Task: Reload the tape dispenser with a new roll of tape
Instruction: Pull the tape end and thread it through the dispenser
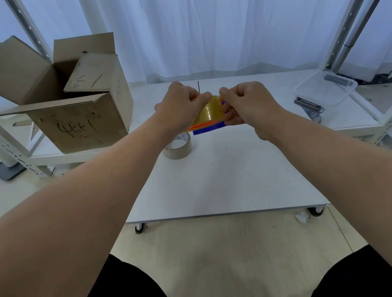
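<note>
Tape roll (pixel 210 113) is gripped by the left hand (pixel 179 108) above the table (pixel 220 182), while the blue dispenser (pixel 208 129) is pinched by the right hand (pixel 249 103). Seating seems underway, and threading of the free end is called for next.

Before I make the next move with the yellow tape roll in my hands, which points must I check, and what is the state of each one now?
1. Left hand grips the yellow transparent tape roll: ok.
2. Right hand pinches the roll's right edge: ok.
3. Roll seated in the blue plastic dispenser: cannot tell, the hands hide where they meet.
4. Free tape end found: cannot tell.
5. Pale cardboard-core tape roll lies flat on the white table, apart from both hands: ok.
</note>
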